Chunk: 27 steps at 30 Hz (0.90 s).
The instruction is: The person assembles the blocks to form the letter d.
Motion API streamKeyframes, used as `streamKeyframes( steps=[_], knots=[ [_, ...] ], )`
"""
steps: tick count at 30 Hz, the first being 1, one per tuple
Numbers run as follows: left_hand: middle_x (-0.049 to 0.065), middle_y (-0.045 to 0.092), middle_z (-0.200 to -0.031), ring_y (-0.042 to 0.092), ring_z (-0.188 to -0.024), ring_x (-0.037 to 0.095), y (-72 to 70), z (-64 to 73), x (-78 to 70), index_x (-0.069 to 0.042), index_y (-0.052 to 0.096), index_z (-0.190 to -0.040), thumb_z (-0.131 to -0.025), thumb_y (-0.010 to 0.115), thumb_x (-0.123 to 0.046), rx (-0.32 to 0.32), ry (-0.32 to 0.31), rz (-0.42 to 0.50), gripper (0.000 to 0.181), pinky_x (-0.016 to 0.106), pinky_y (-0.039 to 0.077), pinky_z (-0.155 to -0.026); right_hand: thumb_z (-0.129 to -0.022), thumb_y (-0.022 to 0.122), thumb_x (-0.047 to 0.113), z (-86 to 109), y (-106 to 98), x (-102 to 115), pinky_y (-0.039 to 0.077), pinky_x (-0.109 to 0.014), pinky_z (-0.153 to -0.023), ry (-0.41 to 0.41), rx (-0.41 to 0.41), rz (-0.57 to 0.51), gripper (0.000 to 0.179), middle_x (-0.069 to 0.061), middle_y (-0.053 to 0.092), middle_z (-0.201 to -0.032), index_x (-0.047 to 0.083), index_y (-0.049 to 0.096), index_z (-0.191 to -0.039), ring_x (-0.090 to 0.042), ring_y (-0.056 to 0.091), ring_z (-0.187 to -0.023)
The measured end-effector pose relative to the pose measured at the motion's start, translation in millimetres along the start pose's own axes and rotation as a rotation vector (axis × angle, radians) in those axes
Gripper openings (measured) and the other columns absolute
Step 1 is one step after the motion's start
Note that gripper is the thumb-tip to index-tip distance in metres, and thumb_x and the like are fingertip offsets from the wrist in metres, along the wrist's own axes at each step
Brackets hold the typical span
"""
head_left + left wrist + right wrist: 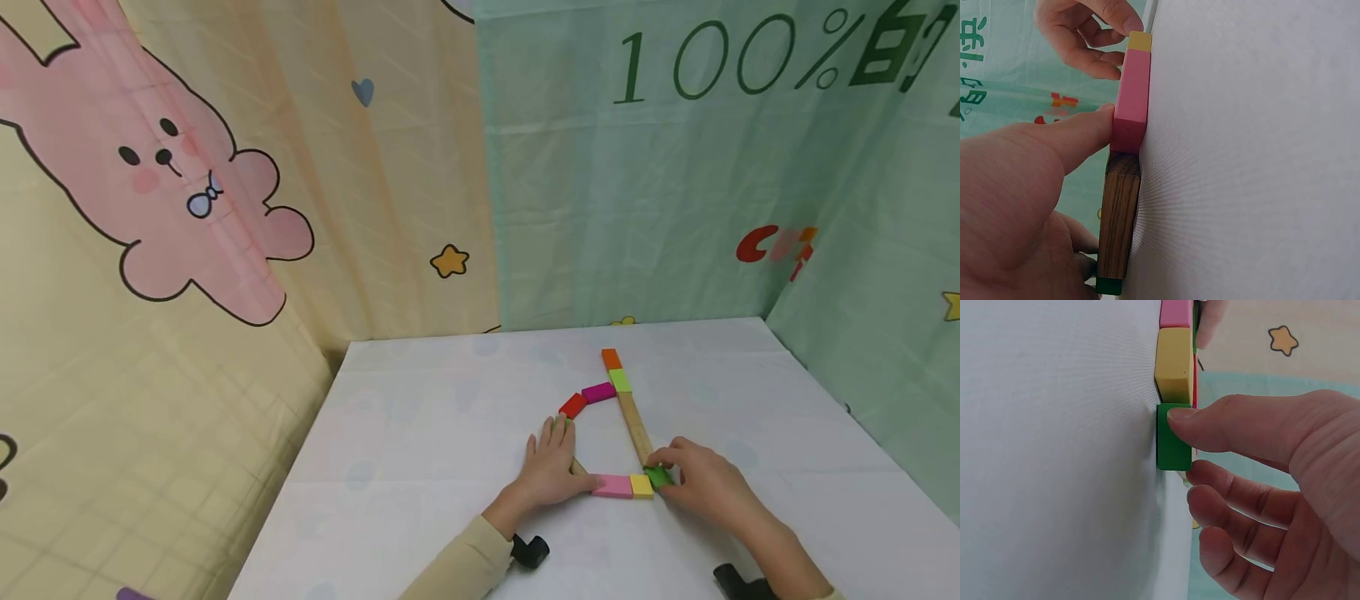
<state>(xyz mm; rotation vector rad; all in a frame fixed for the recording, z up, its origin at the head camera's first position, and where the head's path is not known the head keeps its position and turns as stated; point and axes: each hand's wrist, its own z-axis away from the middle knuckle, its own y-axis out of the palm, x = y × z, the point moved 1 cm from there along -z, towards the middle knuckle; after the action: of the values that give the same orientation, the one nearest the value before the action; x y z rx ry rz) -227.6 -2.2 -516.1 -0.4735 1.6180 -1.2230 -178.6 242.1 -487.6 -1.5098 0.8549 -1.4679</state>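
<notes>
Flat coloured blocks form a closed loop with a straight tail on the white table. My right hand (705, 482) pinches a green block (1174, 437) between thumb and fingers, at the loop's near right corner by a yellow block (642, 487). My left hand (551, 468) lies along the loop's left side, fingers extended. Its thumb touches a pink block (1131, 90), which adjoins the yellow one. Its fingertips reach another green block (1109, 286), largely covered, beyond a dark-grained brown block (1119, 219). A long tan wooden block (635, 427) runs up the right side.
At the loop's far side lie a red block (573, 406) and a magenta block (598, 392). A light green block (620, 381) and an orange block (611, 358) extend the right side toward the back. Printed curtains (405, 183) hang behind the white table (390, 517).
</notes>
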Motion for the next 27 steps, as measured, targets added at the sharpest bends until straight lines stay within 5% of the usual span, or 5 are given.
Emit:
streamKeyframes(
  steps=[27],
  knots=[
    [0.006, 0.013, -0.168, 0.008, -0.153, 0.029, 3.5, -2.3, 0.8, -0.008, 0.024, -0.16, -0.087, 0.067, -0.061, -0.01, -0.001, 0.021, 0.1, 0.058, 0.012, -0.118, -0.074, 0.089, 0.017, 1.0, 5.9, -7.8, 0.043, -0.033, -0.06, -0.004, -0.039, -0.042, 0.033, 0.006, 0.059, -0.087, 0.02, 0.073, -0.103, -0.016, 0.049, -0.07]
  ],
)
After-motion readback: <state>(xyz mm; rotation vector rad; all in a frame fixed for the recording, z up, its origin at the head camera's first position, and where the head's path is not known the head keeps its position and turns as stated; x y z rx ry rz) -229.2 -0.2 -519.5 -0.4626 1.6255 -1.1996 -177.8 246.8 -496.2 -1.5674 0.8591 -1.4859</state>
